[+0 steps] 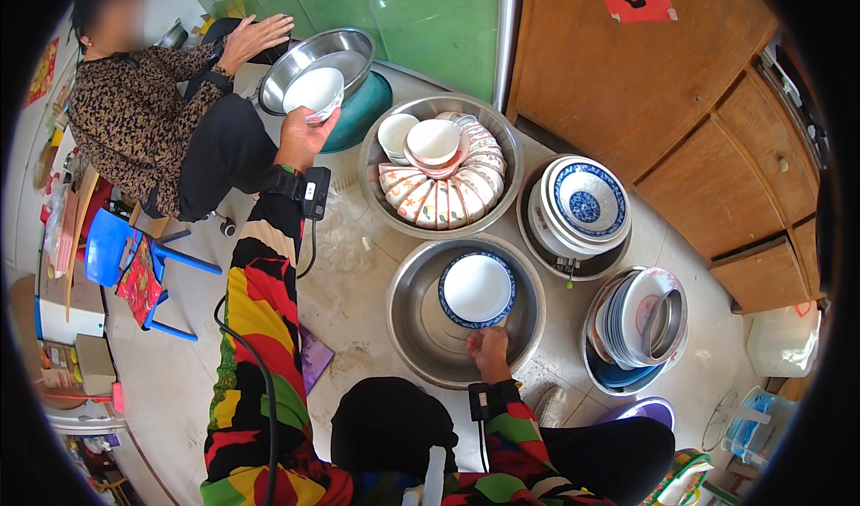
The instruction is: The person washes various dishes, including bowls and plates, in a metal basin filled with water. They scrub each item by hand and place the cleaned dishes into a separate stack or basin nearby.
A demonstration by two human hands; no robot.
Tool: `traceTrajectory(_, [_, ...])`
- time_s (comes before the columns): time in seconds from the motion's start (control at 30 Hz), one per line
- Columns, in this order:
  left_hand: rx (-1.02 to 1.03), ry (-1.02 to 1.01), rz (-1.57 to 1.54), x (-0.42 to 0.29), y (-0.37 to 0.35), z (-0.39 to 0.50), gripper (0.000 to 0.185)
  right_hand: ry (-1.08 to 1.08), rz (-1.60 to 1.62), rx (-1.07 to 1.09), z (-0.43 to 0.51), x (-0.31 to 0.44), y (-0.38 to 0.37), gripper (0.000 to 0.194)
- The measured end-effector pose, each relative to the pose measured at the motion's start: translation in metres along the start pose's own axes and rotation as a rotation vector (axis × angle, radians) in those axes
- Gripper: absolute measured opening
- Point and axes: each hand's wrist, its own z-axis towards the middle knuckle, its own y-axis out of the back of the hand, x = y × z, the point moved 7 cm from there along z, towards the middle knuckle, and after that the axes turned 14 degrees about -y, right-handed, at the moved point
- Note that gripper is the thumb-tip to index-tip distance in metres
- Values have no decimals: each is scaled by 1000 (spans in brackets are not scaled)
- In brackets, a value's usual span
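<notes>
My left hand (304, 135) reaches far forward and grips a white bowl (313, 91) with a floral outside. That bowl is over the near edge of a steel basin (355, 48), which rests on a teal tub (366, 113). Closer to me, my right hand (492, 353) grips the near rim of a white bowl with a blue patterned rim (477, 288). This bowl is inside a wide steel basin (411, 324). Just beyond, another steel basin (373, 200) holds a ring of nested floral bowls (449, 200), with small white bowls (433, 141) stacked in its middle.
At the right stand basins of stacked blue-and-white bowls (584, 200) and plates (648, 318). A person (127, 116) sits at the far left, hands raised near the steel basin. A blue chair (111, 244), wooden cabinet (638, 69) and purple basin (648, 412) surround the floor.
</notes>
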Motion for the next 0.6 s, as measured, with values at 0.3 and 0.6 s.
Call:
traceTrajectory(0.3, [5,11,22,1,17,16,57,-10,69,8,5,1,1,14])
traceTrajectory(0.6, [50,1,-88,-4,17,33,52,4,17,64,-6,7,-6,19])
